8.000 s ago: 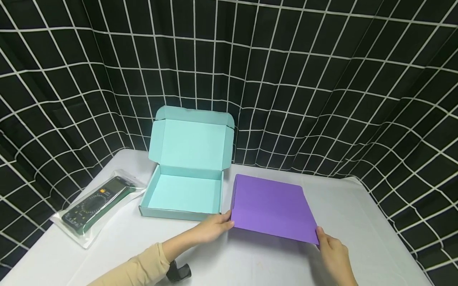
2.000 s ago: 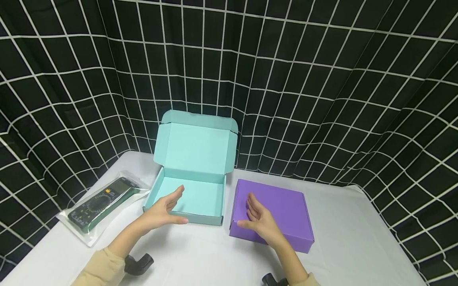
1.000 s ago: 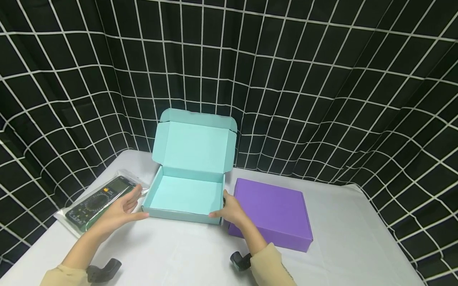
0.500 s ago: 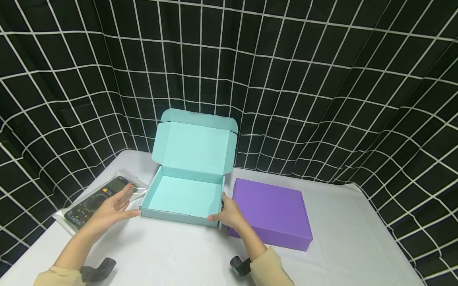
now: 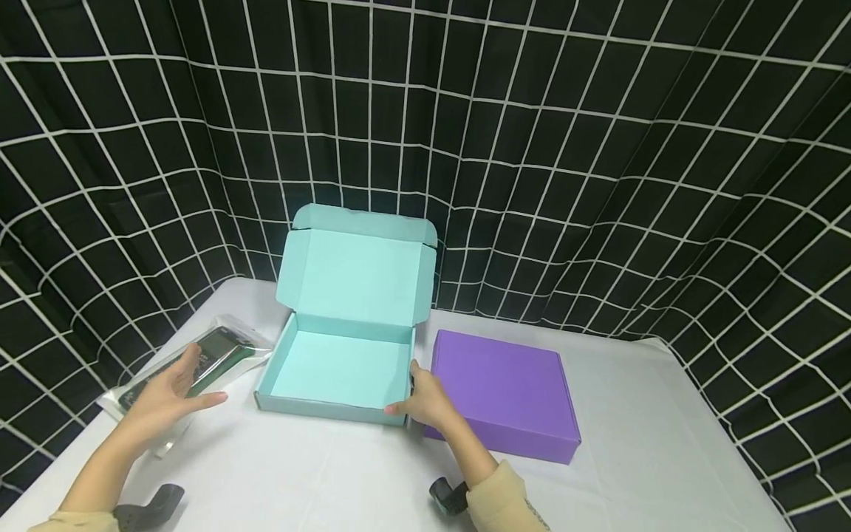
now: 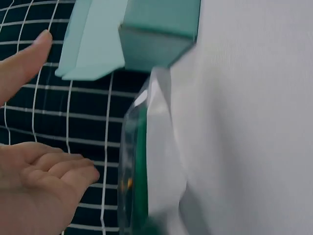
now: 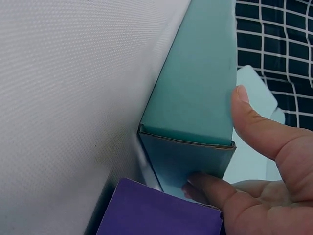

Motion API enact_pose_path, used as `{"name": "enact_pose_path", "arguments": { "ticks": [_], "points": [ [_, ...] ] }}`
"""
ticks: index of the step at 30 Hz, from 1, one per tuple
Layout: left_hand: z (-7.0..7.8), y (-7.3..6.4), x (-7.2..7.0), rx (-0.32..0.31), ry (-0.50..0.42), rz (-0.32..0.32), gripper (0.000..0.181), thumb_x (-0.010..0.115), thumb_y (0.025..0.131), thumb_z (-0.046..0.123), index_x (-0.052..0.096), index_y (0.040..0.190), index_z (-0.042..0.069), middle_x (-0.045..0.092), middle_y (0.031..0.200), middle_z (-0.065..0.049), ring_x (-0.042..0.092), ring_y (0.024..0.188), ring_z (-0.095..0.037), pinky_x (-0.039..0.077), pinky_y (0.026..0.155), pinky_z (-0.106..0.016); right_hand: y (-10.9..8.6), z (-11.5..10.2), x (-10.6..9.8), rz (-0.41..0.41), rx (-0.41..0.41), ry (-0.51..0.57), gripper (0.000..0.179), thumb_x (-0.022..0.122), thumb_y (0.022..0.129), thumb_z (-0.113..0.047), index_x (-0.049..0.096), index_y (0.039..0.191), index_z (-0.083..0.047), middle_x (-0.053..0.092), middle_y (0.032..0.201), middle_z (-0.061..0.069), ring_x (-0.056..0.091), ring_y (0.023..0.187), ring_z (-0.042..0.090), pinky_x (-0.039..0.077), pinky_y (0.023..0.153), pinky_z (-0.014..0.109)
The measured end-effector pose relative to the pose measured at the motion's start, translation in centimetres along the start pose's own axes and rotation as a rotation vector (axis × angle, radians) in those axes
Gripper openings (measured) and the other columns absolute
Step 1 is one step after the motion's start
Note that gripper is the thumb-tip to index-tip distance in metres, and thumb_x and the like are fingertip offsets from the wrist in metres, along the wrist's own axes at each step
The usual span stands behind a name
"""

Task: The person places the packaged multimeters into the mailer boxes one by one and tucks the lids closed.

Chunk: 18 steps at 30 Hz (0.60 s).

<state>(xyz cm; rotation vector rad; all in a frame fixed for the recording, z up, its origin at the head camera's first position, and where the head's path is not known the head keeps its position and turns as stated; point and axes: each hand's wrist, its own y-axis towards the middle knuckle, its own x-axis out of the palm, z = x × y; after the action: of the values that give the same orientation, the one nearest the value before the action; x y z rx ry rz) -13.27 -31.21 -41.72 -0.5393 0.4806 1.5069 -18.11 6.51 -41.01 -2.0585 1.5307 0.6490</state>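
A light teal cardboard mailer box (image 5: pixel 339 369) stands with its lid (image 5: pixel 359 273) raised at the back; nothing lies inside. My right hand (image 5: pixel 425 399) grips its front right corner, thumb at the front rim and fingers against the right side wall (image 7: pixel 186 159). To the left, a multimeter (image 5: pixel 216 347) with a green edge lies in a clear plastic bag (image 6: pixel 164 161). Above that bag hovers my left hand (image 5: pixel 156 403), fingers extended and thumb spread apart, holding nothing. It hides part of the multimeter.
A closed purple box (image 5: pixel 505 391) sits close to the right of the teal box, near my right hand. White cloth (image 5: pixel 319 473) covers the table. A black curtain with a white grid (image 5: pixel 532 148) hangs around the back and sides. Black curved pieces (image 5: pixel 156 506) are on both wrists.
Earlier both hands held the purple box's lid, which is now closed. My right hand moved to the teal box, which has shifted slightly left. My left hand moved left over the bagged multimeter.
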Motion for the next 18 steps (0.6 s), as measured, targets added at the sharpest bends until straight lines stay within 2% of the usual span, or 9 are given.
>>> {"name": "enact_pose_path", "arguments": {
  "ticks": [5, 7, 8, 11, 12, 16, 18],
  "points": [
    [-1.3, -0.1, -1.4, -0.061, 0.228, 0.144, 0.118, 0.077, 0.080, 0.034, -0.009, 0.146, -0.012, 0.003, 0.143, -0.047, 0.018, 0.124, -0.070, 0.028, 0.092, -0.079, -0.3, -0.2, -0.2, -0.011, -0.004, -0.006, 0.101, 0.086, 0.071, -0.008, 0.023, 0.143, 0.020, 0.034, 0.145, 0.036, 0.035, 0.134, 0.046, 0.036, 0.108, 0.055],
    [-2.0, -0.1, -1.7, -0.075, 0.282, 0.204, 0.120, 0.079, 0.076, 0.033, -0.006, 0.145, -0.015, 0.003, 0.142, -0.048, 0.017, 0.122, -0.072, 0.024, 0.089, -0.082, -0.3, -0.1, -0.2, -0.010, -0.008, -0.006, 0.100, 0.086, 0.071, -0.008, 0.023, 0.143, 0.021, 0.033, 0.145, 0.036, 0.035, 0.134, 0.046, 0.036, 0.109, 0.055],
    [-2.4, -0.2, -1.9, -0.080, 0.281, 0.214, 0.121, 0.079, 0.076, 0.033, -0.007, 0.144, -0.016, -0.001, 0.143, -0.046, 0.015, 0.123, -0.072, 0.023, 0.090, -0.082, -0.3, -0.1, -0.2, -0.010, -0.010, -0.005, 0.101, 0.086, 0.071, -0.008, 0.023, 0.143, 0.021, 0.033, 0.145, 0.036, 0.035, 0.134, 0.046, 0.035, 0.109, 0.055],
    [-3.9, -0.3, -2.4, -0.074, 0.276, 0.226, 0.122, 0.080, 0.074, 0.032, -0.007, 0.142, -0.019, -0.008, 0.144, -0.043, 0.008, 0.127, -0.069, 0.016, 0.095, -0.082, -0.3, 0.0, -0.2, -0.006, -0.015, -0.007, 0.101, 0.086, 0.071, -0.008, 0.023, 0.143, 0.021, 0.033, 0.145, 0.036, 0.035, 0.134, 0.046, 0.036, 0.108, 0.055],
    [-4.4, -0.3, -2.5, -0.088, 0.275, 0.222, 0.123, 0.080, 0.074, 0.034, -0.008, 0.141, -0.020, -0.009, 0.144, -0.044, 0.006, 0.128, -0.068, 0.014, 0.096, -0.081, -0.3, 0.0, -0.2, -0.005, -0.016, -0.007, 0.101, 0.086, 0.071, -0.008, 0.022, 0.143, 0.021, 0.034, 0.145, 0.036, 0.035, 0.134, 0.046, 0.036, 0.108, 0.055],
    [-5.9, -0.5, -3.2, -0.207, 0.251, 0.182, 0.128, 0.076, 0.078, 0.046, -0.012, 0.136, -0.025, -0.013, 0.139, -0.049, -0.001, 0.128, -0.069, 0.011, 0.099, -0.079, -0.3, 0.1, -0.3, -0.004, -0.015, -0.009, 0.101, 0.087, 0.071, -0.009, 0.023, 0.143, 0.021, 0.034, 0.145, 0.036, 0.035, 0.134, 0.046, 0.036, 0.108, 0.055],
    [-6.2, -0.6, -3.4, -0.322, 0.247, 0.154, 0.132, 0.069, 0.080, 0.057, -0.016, 0.133, -0.028, -0.016, 0.136, -0.052, -0.005, 0.127, -0.070, 0.010, 0.101, -0.078, -0.3, 0.1, -0.3, -0.003, -0.014, -0.007, 0.100, 0.087, 0.071, -0.009, 0.023, 0.143, 0.020, 0.033, 0.145, 0.036, 0.035, 0.135, 0.046, 0.035, 0.109, 0.054]
  ]
}}
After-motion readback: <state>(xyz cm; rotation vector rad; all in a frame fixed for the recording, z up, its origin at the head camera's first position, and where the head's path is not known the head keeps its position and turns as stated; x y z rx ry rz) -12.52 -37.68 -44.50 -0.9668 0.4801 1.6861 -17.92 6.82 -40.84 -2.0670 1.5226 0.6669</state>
